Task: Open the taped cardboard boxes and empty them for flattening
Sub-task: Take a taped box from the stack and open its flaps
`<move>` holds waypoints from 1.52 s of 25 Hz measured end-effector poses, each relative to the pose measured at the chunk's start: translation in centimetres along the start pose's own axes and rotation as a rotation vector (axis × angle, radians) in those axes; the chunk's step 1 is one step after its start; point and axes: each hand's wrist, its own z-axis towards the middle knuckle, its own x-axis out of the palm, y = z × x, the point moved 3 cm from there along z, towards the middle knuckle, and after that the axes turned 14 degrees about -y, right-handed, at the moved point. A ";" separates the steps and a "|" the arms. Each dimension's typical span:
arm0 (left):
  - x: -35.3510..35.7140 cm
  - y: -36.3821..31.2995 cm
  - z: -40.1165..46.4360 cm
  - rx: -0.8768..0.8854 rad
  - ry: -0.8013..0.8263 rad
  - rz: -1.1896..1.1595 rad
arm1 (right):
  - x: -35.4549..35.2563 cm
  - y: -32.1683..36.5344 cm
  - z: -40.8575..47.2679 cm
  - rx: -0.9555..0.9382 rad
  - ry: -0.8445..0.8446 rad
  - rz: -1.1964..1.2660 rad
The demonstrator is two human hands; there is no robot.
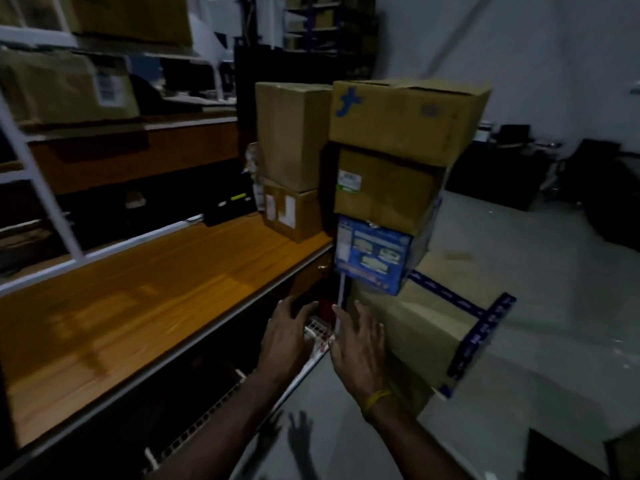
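Note:
A stack of cardboard boxes stands on the floor beside a wooden shelf. At the bottom lies a large brown box with blue tape (433, 327). On it sits a blue printed box (374, 254), then a brown box with a small label (384, 188), then a top box with a blue logo (398, 119). My left hand (287, 337) and my right hand (360, 348) reach forward with spread fingers, low near the gap between the shelf and the bottom box. Neither holds anything. A small red and white object (320, 327) shows between them.
The orange wooden shelf (138, 306) runs along the left, with two more brown boxes (291, 161) stacked at its far end. White racking with boxes fills the upper left. Grey floor opens to the right, dark items beyond. The frame is dim and blurred.

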 end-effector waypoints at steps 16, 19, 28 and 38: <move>5.8 -9.3 33.1 0.304 -0.136 -0.274 | -1.3 -8.3 29.7 0.075 -0.483 -0.179; 5.0 -10.9 38.3 0.329 -0.192 -0.250 | -2.3 -9.1 35.2 0.085 -0.556 -0.193; 2.5 -11.0 55.5 0.267 -0.437 -0.205 | -6.9 -16.5 47.4 0.229 -0.759 -0.078; 9.8 -2.0 57.2 0.175 -0.352 -0.409 | -0.1 -22.0 45.2 0.276 -0.740 0.323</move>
